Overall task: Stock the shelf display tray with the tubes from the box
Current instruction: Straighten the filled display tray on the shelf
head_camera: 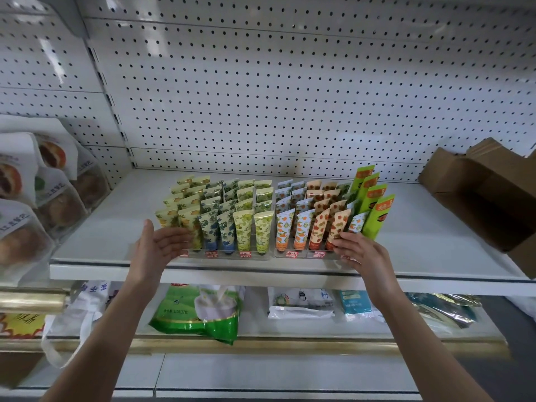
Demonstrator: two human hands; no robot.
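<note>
A clear display tray (pixel 261 255) sits on the white shelf (pixel 116 227), filled with rows of upright patterned tubes (pixel 243 227) in yellow, blue, green and orange prints. Tall bright green tubes (pixel 374 210) fill its right end. My left hand (pixel 158 246) is open, palm turned inward, at the tray's front left corner beside the yellow tubes. My right hand (pixel 358 250) rests with fingers spread at the tray's front right corner, fingertips against an orange tube (pixel 336 227). The brown cardboard box (pixel 490 192) stands at the shelf's right end.
Packaged pastries (pixel 37 198) hang at the left. A perforated white back panel (pixel 290 97) rises behind the shelf. On the lower shelf lie a green bag (pixel 200 311), white packets (pixel 301 303) and a plastic bag (pixel 78 314).
</note>
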